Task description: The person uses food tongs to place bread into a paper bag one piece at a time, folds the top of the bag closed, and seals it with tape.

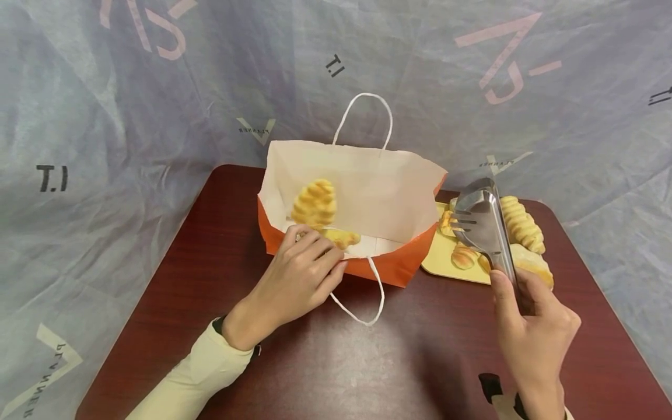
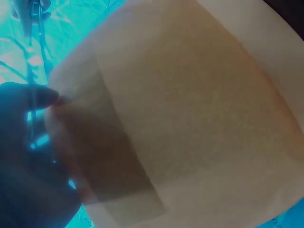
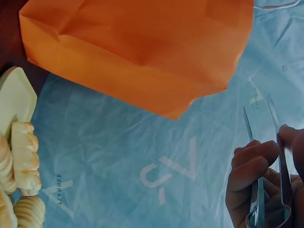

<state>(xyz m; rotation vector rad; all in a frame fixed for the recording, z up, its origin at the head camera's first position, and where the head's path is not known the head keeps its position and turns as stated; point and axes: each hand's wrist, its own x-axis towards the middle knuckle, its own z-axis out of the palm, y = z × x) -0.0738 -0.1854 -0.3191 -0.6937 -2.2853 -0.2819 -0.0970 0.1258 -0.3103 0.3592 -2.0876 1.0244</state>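
Note:
An orange paper bag [image 1: 388,269] with a white inside and white cord handles stands wide-mouthed on the table. My left hand [image 1: 301,271] grips its near rim; in the left wrist view the pale paper [image 2: 190,104] fills most of the picture beside the dark thumb. Inside the bag lie a ridged golden bread [image 1: 317,204] and a second yellow bread piece [image 1: 341,238], partly hidden by the left hand. To the right, my right hand [image 1: 541,329] holds metal serving tongs [image 1: 493,224], raised with the tips apart. Nothing shows between the tips in the right wrist view.
A yellow tray [image 1: 441,262] right of the bag bears several breads, among them a long twisted loaf [image 1: 522,224] and a small round roll [image 1: 464,255]. The tongs partly cover it. Behind the dark red table [image 1: 210,233] hangs a grey printed cloth [image 1: 210,87].

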